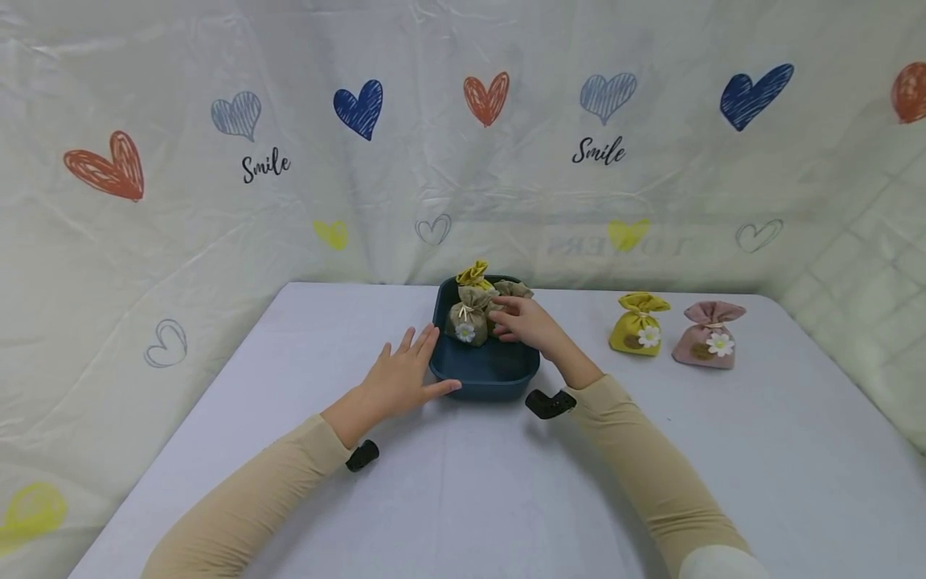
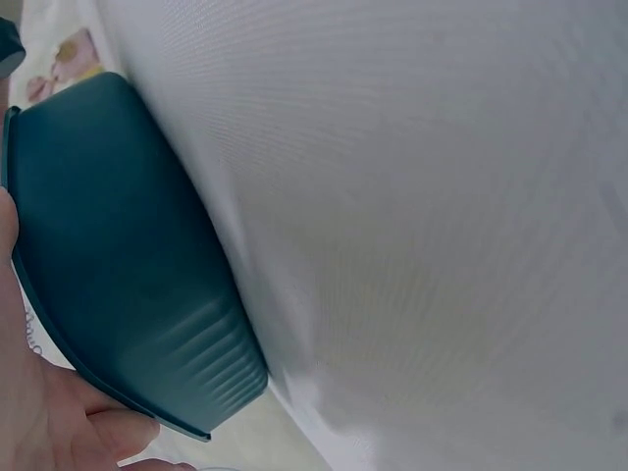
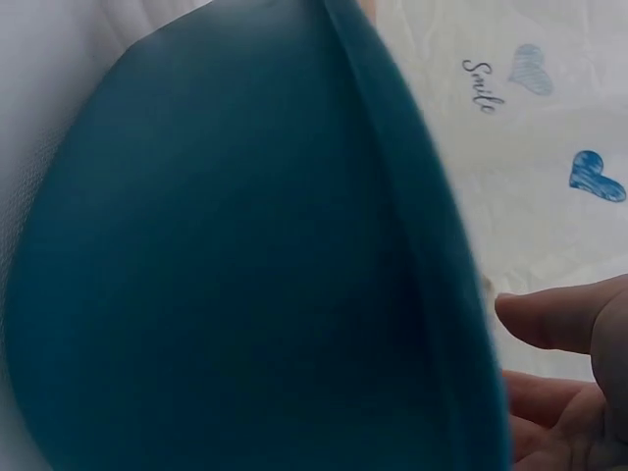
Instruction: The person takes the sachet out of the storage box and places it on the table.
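Note:
A dark blue-green plastic basin [image 1: 485,390] stands near the table's back edge. Inside it are a brown drawstring pouch [image 1: 470,314] with a white flower, a yellow pouch [image 1: 473,276] behind that, and another brownish pouch [image 1: 515,288] partly hidden by my right hand. My left hand [image 1: 398,374] lies with fingers spread along the basin's left rim, its thumb at the front corner. My right hand [image 1: 531,326] reaches over the right rim, fingers beside the pouches. In the right wrist view, its thumb [image 3: 549,319] and fingers stand apart, with nothing visible between them.
On the white-covered table [image 1: 463,482], a yellow pouch [image 1: 637,328] and a pink pouch [image 1: 709,338], each with a white flower, stand to the right of the basin. Behind the table hangs a pale sheet [image 1: 434,177] printed with hearts.

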Action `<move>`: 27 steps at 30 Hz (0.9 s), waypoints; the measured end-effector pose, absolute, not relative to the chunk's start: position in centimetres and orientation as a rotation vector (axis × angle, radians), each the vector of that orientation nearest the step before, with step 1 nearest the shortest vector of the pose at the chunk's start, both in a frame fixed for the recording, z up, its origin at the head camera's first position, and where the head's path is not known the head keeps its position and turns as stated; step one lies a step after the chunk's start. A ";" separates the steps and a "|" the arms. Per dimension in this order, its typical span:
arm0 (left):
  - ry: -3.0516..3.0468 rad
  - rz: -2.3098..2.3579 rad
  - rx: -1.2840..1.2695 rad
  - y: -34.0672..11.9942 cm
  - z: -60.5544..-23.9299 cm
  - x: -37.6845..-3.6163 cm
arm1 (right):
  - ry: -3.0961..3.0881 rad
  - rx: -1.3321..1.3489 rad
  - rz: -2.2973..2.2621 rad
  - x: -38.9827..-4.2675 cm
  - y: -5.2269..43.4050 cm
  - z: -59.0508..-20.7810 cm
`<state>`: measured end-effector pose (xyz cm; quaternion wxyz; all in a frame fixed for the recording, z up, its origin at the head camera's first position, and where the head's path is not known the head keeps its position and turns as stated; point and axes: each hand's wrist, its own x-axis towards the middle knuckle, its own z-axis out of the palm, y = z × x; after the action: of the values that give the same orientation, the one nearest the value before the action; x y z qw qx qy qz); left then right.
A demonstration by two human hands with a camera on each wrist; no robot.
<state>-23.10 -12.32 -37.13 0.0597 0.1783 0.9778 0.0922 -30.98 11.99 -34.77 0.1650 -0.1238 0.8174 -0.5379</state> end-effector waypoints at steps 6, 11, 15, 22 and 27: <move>2.966 0.269 0.549 -12.2 -37.1 -23.2 | 2.367 -0.349 -1.516 -31.6 11.9 -35.2; 2.971 0.269 0.549 -12.2 -37.1 -23.1 | 2.411 -0.327 -1.509 -31.8 11.5 -35.5; 2.974 0.277 0.550 -12.2 -37.1 -23.1 | 2.449 -0.323 -1.507 -31.8 11.1 -35.7; 2.968 0.275 0.539 -12.3 -37.3 -23.0 | 2.524 -0.387 -1.550 -32.0 10.6 -36.3; 2.977 0.271 0.545 -12.2 -37.3 -23.1 | 2.613 -0.406 -1.581 -32.1 10.2 -36.6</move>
<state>-23.07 -12.23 -37.26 0.0517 0.1791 0.9784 0.0892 -32.07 10.21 -36.64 0.0302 -0.1318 0.8477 -0.5129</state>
